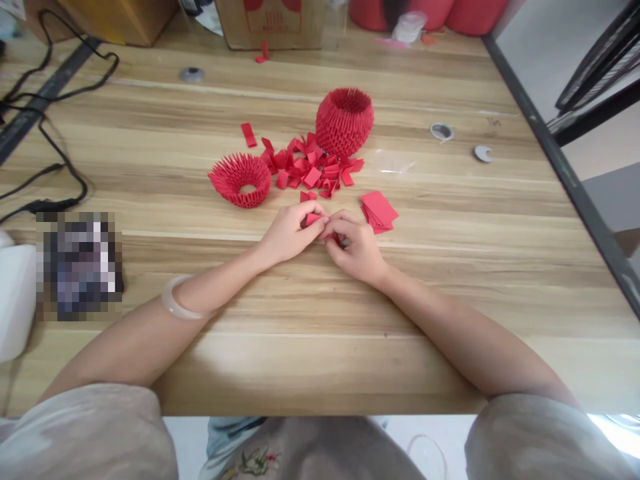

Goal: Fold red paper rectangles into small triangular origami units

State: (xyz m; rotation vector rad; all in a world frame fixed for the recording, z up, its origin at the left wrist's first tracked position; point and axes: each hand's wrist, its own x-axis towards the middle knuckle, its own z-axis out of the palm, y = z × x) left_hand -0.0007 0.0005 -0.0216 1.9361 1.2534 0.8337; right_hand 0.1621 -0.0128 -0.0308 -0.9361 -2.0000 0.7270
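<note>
Between my two hands is a small piece of red paper [313, 219], partly hidden by the fingers. My left hand [290, 230] pinches it between thumb and fingertips. Close against it, my right hand [357, 247] has its fingers curled, with a bit of red showing under them. Just beyond the hands lies a loose pile of folded red paper pieces [305, 163]. A round red paper vase shape [344, 123] stands behind the pile, and a shallower spiky red paper ring [240, 180] sits at its left. Flat red paper slips [379, 210] are stacked by my right hand.
The wooden table [280, 347] carries a cardboard box [273, 27] and red rolls [475, 15] at the back. Black cables [65, 100] run along the left, near a blurred-out object [83, 267]. Grommet holes [441, 131] and a loose cap [483, 154] are at right.
</note>
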